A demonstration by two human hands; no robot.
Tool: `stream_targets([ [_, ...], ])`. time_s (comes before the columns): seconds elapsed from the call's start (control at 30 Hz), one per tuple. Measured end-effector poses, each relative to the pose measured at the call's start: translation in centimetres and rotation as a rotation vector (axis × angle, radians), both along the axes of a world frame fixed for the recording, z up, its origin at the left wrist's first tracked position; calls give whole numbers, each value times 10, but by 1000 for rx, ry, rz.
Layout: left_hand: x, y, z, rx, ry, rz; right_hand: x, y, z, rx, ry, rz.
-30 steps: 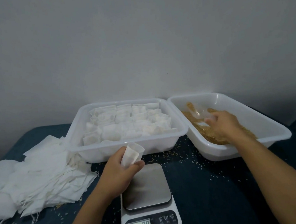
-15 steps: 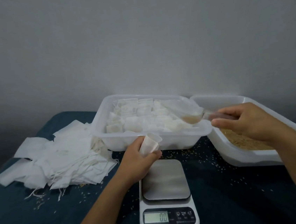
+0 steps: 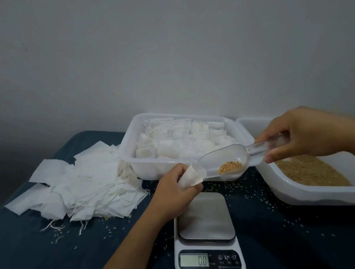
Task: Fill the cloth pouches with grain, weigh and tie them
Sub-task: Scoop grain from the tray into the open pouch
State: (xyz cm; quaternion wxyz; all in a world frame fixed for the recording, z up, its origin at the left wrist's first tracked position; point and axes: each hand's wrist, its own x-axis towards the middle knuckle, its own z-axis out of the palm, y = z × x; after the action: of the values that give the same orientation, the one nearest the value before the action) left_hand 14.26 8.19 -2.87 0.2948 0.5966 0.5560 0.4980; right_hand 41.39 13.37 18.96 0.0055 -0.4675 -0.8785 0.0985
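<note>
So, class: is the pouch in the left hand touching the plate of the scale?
Apart. In the head view the left hand holds the pouch above the far edge of the scale, whose display reads zero.

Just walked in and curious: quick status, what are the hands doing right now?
Left hand holds an open cloth pouch. Right hand grips a clear scoop with grain, tip at pouch mouth. Scale bare, reads zero. Nothing blocking.

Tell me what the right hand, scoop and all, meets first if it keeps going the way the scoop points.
Probably the open pouch in the left hand: the scoop held by the right hand points left at its mouth, lip nearly touching, though depth is unclear.
</note>
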Motion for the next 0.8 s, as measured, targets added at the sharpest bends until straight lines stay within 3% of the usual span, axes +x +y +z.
stream_targets([
  [0.33,2,-2,1,36,-17,-28,-50,-5,32,185,-230,141],
  [0.57,1,-3,4,-3,-78,27,-48,-26,25,686,-416,248],
  [0.67,0,-4,9,-31,-214,17,-29,-16,2,677,-234,29],
  [0.8,2,-7,17,-133,-533,-164,-21,1,-64,223,335,-204],
])
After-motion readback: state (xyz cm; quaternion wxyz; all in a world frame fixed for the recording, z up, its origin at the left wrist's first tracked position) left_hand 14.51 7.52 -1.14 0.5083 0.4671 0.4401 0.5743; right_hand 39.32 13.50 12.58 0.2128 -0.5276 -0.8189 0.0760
